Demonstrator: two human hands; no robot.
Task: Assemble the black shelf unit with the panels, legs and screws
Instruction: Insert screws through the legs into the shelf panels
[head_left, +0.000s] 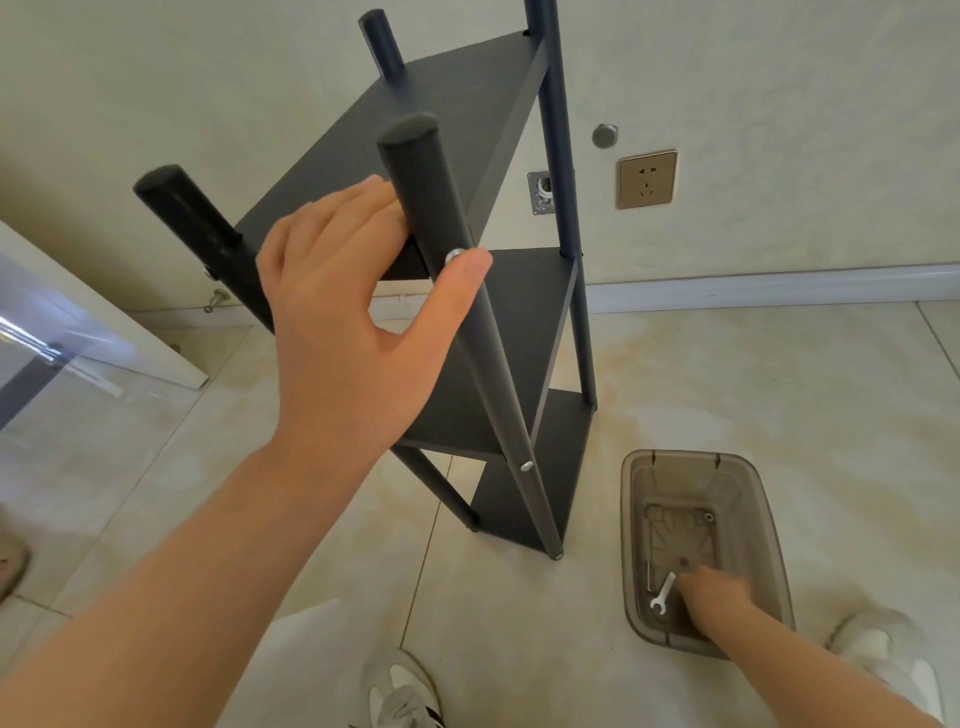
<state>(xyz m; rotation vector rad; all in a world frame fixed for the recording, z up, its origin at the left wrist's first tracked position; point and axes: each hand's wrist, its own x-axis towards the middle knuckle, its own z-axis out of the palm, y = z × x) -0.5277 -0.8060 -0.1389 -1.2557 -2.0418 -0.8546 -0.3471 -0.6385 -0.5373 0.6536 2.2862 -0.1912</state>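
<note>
The black shelf unit (415, 130) stands upright on the tiled floor with three panels between four round legs. My left hand (353, 312) holds the near front leg (498, 374) at the top panel, fingers behind the leg and thumb against a silver screw (454, 255). A second screw (526, 466) sits lower on that leg. My right hand (714, 590) reaches down into a brown plastic bin (769, 519), right beside a white wrench (663, 594) and a hex key (648, 576). Its fingers are blurred.
A small nut (708, 516) lies at the bin's far end. A white board (104, 322) leans at the left. A wall socket (647, 179) is behind the shelf. My shoes (402, 691) are at the bottom edge.
</note>
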